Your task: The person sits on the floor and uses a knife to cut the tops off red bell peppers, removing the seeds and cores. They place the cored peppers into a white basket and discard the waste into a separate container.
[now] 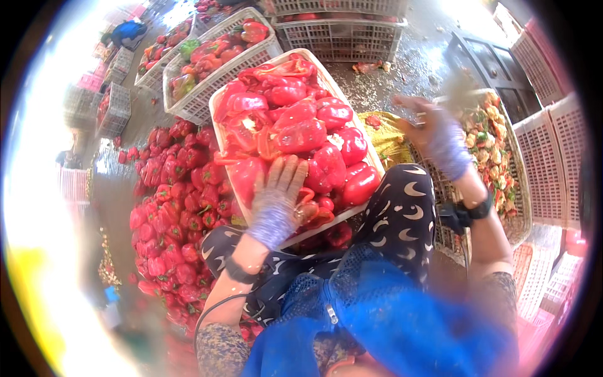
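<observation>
A plastic crate (pixel 336 81) heaped with cored red bell peppers (pixel 300 135) stands before my knees. My gloved left hand (pixel 278 200) lies spread on the peppers at the crate's near left, its fingers apart and no grip visible. To the right of the crate my gloved right hand (pixel 431 129) is raised and blurred, with its fingers apart, near a second crate (pixel 522 188) filled with pepper cores and stems (pixel 492 141). Nothing can be made out in the right hand. A yellow woven sack (pixel 388 136) lies between the two crates.
Whole red peppers (pixel 176 212) form a large pile on the floor at left. Crates of peppers (pixel 221 70) stand beyond, with stacked crates (pixel 337 40) at the top and more stacks (pixel 549 160) at right. A dark metal frame (pixel 494 66) lies at upper right.
</observation>
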